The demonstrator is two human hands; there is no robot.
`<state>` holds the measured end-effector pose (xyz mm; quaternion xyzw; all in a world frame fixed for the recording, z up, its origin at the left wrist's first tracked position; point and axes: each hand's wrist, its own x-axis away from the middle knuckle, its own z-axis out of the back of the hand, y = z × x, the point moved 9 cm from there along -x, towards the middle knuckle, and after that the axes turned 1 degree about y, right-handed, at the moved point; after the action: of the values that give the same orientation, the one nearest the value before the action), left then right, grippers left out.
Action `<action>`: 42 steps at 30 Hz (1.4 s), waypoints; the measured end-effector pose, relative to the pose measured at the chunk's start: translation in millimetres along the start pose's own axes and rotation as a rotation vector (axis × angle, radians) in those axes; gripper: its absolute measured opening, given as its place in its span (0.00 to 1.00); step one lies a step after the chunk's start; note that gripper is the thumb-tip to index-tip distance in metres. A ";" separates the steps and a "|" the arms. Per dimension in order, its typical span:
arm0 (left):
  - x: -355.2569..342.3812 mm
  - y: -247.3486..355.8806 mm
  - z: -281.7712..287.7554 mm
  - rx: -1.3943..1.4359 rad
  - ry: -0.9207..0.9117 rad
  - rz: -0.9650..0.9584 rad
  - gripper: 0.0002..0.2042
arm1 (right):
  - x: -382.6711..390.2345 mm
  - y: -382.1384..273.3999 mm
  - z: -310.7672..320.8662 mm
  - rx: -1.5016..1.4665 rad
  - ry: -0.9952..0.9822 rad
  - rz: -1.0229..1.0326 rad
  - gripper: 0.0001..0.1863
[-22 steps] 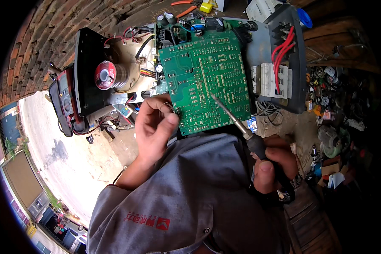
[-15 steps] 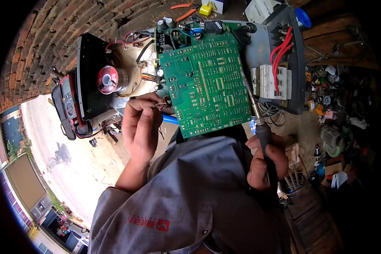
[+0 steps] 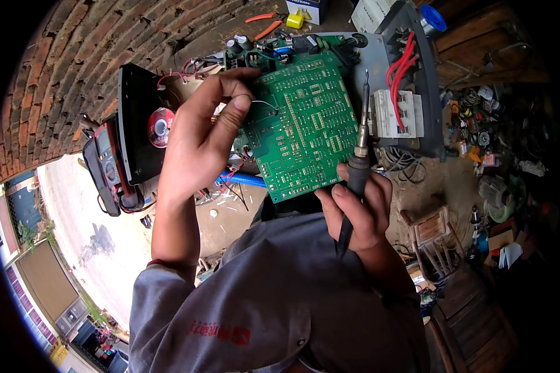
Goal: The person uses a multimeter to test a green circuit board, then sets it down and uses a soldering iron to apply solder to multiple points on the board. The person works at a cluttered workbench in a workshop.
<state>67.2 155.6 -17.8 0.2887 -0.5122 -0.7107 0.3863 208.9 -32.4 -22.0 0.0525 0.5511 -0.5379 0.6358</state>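
Note:
A green circuit board, solder side up, lies tilted in front of me. My left hand is over its upper left edge, thumb and fingers closed on a thin silvery solder wire whose free end reaches over the board. A soldering iron with a dark handle and metal tip is in my right hand. Its tip points up beyond the board's right edge, apart from it. Fingers of that hand are at the board's lower right corner. The left hand partly hides a solder reel.
Behind the board is an opened grey equipment casing with red wires and a black end panel. A multimeter stands at left. Orange-handled pliers and a yellow block lie at the back. A wooden chair stands at right.
My left hand has risen from beside the board's lower left to its upper left edge, carrying the wire. My right hand has shifted left to the board's corner; the iron now points more upright.

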 end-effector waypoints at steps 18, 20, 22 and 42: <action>-13.3 45.0 27.7 -0.360 -0.168 -0.090 0.03 | -12.8 5.8 2.7 0.127 0.020 0.034 0.17; -19.1 56.6 33.6 -0.383 -0.272 -0.174 0.02 | -14.6 -1.1 9.5 0.109 0.065 0.010 0.19; -24.2 60.4 36.3 -0.303 -0.301 -0.161 0.02 | -19.6 -12.9 16.2 0.039 0.044 -0.105 0.23; -48.3 58.2 -22.7 -0.305 -0.879 -0.609 0.10 | 18.8 -96.4 3.1 0.130 0.473 -0.398 0.15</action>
<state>126.0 174.6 31.3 0.0408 -0.4097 -0.9100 -0.0494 136.0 -86.3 15.7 0.1079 0.6477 -0.6587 0.3675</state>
